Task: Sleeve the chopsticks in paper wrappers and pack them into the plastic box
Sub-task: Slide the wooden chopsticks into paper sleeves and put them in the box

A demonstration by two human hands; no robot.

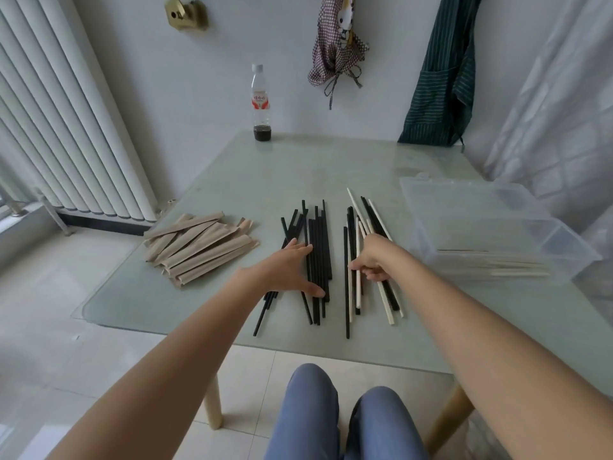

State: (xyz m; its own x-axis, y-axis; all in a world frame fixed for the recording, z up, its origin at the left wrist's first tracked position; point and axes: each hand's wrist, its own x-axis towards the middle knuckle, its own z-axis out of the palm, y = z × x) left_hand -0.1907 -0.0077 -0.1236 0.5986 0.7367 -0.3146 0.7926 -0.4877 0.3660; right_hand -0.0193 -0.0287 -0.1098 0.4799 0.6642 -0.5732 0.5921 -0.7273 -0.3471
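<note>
A: Where do the chopsticks lie from the hands?

B: Right under them, on the pale green glass desk (331,167). The bundle of long black chopsticks (319,247) runs away from the person, near end to far end, and the left hand (292,270) rests flat and spread across its left side, gripping nothing.

A: And the other?

B: The right hand (373,260) is curled on the mixed black and cream-coloured chopsticks (356,287), fingertips pinching one or two; which exactly, I cannot tell.

A: The sleeves?

B: The heap of brown paper wrappers (199,247) sits well to the left, nearer the left hand. The clear plastic box (491,227) stands to the right, a few pale sticks already in it.
</note>
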